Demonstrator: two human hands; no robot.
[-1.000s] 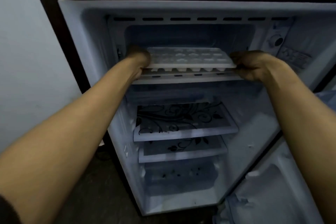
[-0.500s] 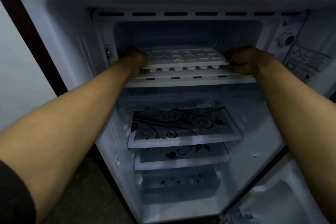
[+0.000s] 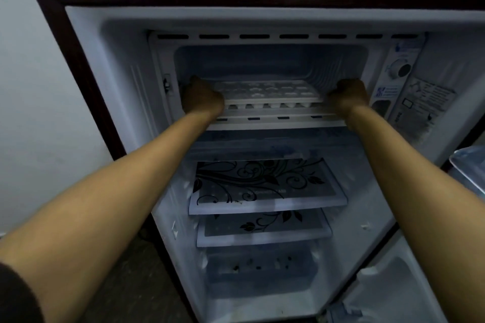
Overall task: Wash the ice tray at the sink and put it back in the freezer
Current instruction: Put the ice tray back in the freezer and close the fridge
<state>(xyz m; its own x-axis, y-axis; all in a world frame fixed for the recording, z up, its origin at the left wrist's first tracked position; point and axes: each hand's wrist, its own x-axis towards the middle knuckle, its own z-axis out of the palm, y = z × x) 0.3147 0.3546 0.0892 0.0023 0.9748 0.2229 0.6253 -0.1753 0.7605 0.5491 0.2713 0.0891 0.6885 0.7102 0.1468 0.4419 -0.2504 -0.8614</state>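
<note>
A white ice tray (image 3: 270, 94) lies level at the mouth of the freezer compartment (image 3: 270, 63), at the top of an open small fridge. My left hand (image 3: 202, 98) is closed on the tray's left end, and my right hand (image 3: 347, 97) grips its right end. The tray sits just above the freezer's white front ledge (image 3: 275, 119); whether it rests on the freezer floor I cannot tell. Its cups look pale and I cannot make out what is in them.
Below the freezer are two glass shelves with a black floral print (image 3: 265, 186) and a clear drawer (image 3: 259, 270). A thermostat dial (image 3: 401, 69) is on the right inner wall. The open fridge door (image 3: 409, 283) stands at lower right. A pale wall is on the left.
Both hands have pushed the tray a little deeper into the freezer. My head has moved in and then back, so the fridge's dark top frame shows again.
</note>
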